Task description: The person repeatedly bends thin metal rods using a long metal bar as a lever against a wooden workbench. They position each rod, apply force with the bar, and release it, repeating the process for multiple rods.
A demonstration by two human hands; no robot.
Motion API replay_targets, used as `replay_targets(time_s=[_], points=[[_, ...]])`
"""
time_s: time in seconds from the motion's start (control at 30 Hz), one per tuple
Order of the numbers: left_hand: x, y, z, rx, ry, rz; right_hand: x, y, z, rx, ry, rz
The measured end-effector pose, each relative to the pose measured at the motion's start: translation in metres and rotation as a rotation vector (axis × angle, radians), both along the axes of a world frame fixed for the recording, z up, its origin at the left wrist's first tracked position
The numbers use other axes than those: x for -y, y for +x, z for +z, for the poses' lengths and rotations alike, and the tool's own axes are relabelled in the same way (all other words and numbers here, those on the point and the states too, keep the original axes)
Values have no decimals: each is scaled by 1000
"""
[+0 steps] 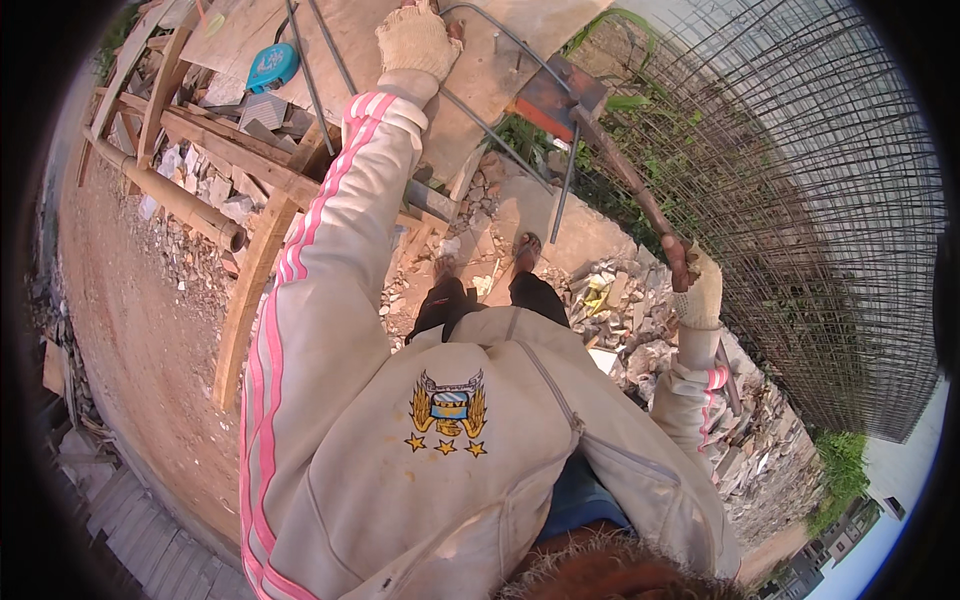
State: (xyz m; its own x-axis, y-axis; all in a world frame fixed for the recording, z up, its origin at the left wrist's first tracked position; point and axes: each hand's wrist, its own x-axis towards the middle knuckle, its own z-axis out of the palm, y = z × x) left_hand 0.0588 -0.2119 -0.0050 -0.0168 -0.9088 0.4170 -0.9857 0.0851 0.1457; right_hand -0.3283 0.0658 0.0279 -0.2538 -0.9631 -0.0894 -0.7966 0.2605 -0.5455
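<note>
My left hand (417,45), in a cream knitted glove, is at the wooden board's (505,95) far side. Its fingers are closed at a bent steel rod (500,28), though the grip is partly hidden. Away to the right, my gloved right hand (697,285) wraps round the handle of a long rusty bar (632,175). That bar's far end meets an orange and dark metal bending block (550,98) at the board's edge. One length of rod (564,185) hangs down past the block. Another straight rod (495,138) crosses the board's near edge.
A blue tape measure (272,67) and thin rods (310,75) lie left of my left hand. Wooden beams (250,290) and a bamboo pole (190,205) stand at left. Steel mesh (800,200) rises at right. Broken rubble (620,310) surrounds my feet (527,252).
</note>
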Motion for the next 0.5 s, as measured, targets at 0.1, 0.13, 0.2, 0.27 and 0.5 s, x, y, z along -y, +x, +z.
replay_targets(time_s=[0.1,0.13,0.2,0.27,0.5], points=[[1,-2,0,-23,-23,-45,-10,15,2,106,-1,-79],[0,-3,-1,-30,-24,-63,-14,19,1,84,27,-135],[0,-2,1,-49,-36,-87,-13,22,-3,74,19,-181],[-1,-3,3,-68,-46,-114,-15,19,-8,138,2,-193],[-17,1,11,-105,-83,-203,-22,-6,-58,291,150,-265]])
